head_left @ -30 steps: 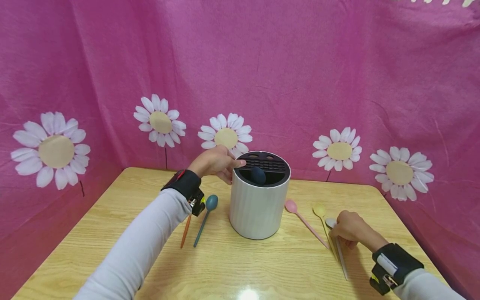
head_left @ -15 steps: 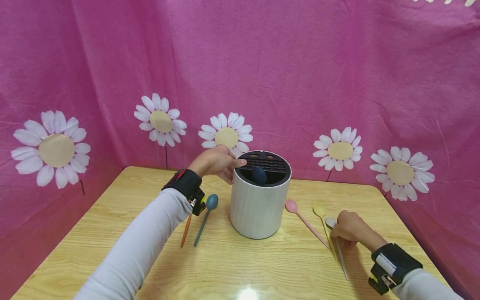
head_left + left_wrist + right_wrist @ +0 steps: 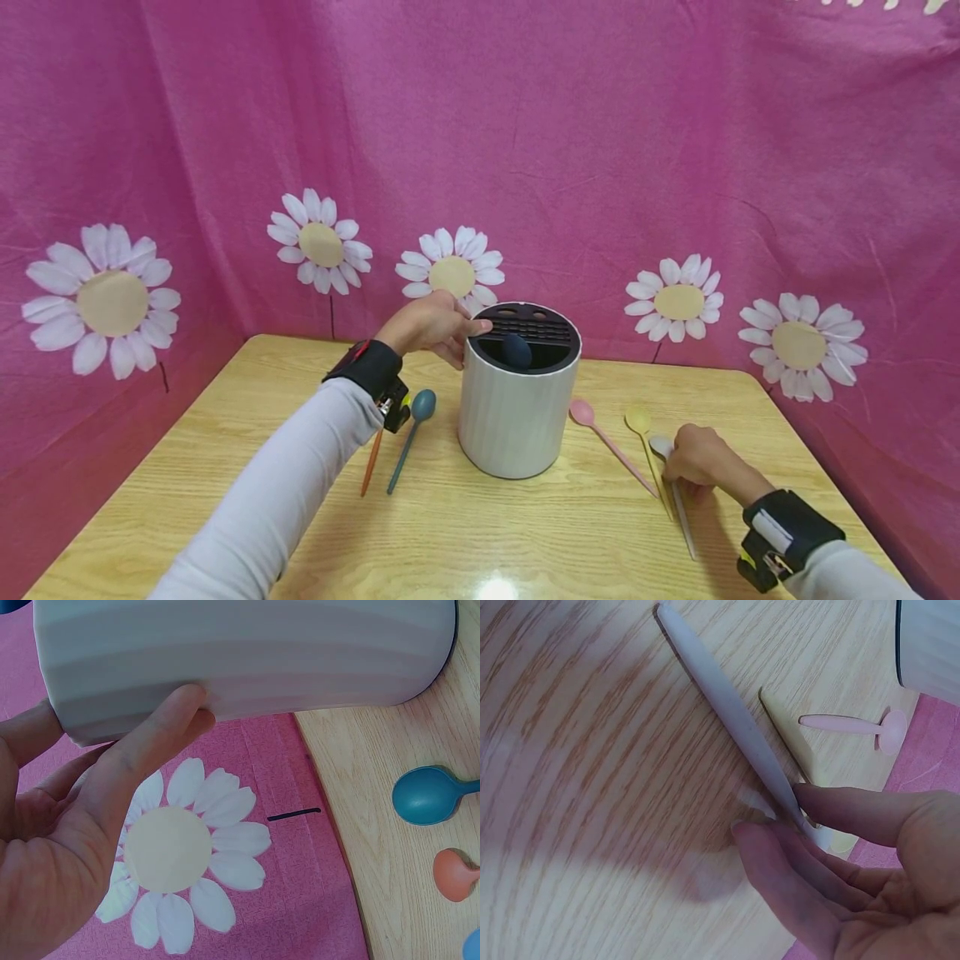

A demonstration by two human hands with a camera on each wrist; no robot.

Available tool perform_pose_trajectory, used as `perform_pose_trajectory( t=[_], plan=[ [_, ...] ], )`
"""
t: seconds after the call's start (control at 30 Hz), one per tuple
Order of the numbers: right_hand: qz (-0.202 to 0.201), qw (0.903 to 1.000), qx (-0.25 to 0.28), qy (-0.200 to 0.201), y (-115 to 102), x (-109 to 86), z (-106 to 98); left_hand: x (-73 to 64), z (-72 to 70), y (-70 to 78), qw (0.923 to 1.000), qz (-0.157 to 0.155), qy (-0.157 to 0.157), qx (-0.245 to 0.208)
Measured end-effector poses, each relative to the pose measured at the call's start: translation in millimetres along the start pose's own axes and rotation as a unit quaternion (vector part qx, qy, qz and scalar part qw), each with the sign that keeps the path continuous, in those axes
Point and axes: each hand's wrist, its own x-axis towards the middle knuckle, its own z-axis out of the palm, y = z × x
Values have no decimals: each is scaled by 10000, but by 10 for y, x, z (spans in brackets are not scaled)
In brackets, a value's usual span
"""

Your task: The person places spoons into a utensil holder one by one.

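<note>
A white ribbed utensil holder [image 3: 513, 425] with a black slotted top stands mid-table. My left hand [image 3: 431, 327] grips its upper left edge, thumb over the rim and fingers against the outer wall. Inside the holder's front opening shows the head of a dark blue spoon [image 3: 517, 352]. At the right, my right hand [image 3: 701, 458] pinches a pale grey-white spoon [image 3: 727, 712] between thumb and fingers, near its head. That spoon lies on or very close to the tabletop. Just left of it lies a yellow spoon [image 3: 638, 419], partly hidden by the hand in the right wrist view.
A pink spoon [image 3: 582, 412] lies right of the holder. To its left are a teal spoon [image 3: 423, 406] and an orange spoon [image 3: 454, 875], partly behind the left wrist. A light blue piece [image 3: 472, 949] shows at the left wrist view's edge. Pink flowered cloth [image 3: 555, 167] hangs behind the table.
Almost nothing differs. The right hand and the pale spoon's head have shifted very slightly; the left hand and the holder keep their places.
</note>
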Motion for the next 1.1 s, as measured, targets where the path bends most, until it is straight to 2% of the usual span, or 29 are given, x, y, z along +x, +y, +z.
perform_pose_trajectory(
  t=[0.83,1.1],
  plan=[
    [-193,9996,-97,196,-18,-31,12,-2,12,4,10000,7,-19,-80],
    [-168,9997,115,147,-10,-14,6,1,10,-10,10000,44,15,-14]
  ],
)
